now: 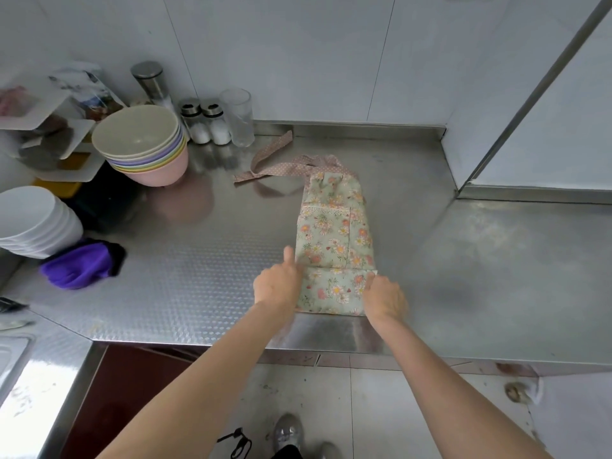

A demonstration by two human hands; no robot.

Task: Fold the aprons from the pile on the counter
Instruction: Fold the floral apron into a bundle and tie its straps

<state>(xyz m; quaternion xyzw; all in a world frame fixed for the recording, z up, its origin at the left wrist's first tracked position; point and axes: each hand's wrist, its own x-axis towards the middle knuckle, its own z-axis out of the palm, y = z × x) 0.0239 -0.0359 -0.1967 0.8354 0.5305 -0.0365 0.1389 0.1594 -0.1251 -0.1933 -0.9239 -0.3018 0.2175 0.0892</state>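
Both hands were down at the near end of the floral apron (334, 246), which lay folded into a long narrow strip on the steel counter (480, 260). The left hand (276, 286) gripped its left edge, thumb sticking up. The right hand (384, 298) looked like it pinched the right edge, though its fingers were mostly hidden. Further back, the dotted pink straps (271, 164) trailed loose. Stacked bowls (142, 144) and shakers (205, 122) sat by the wall.
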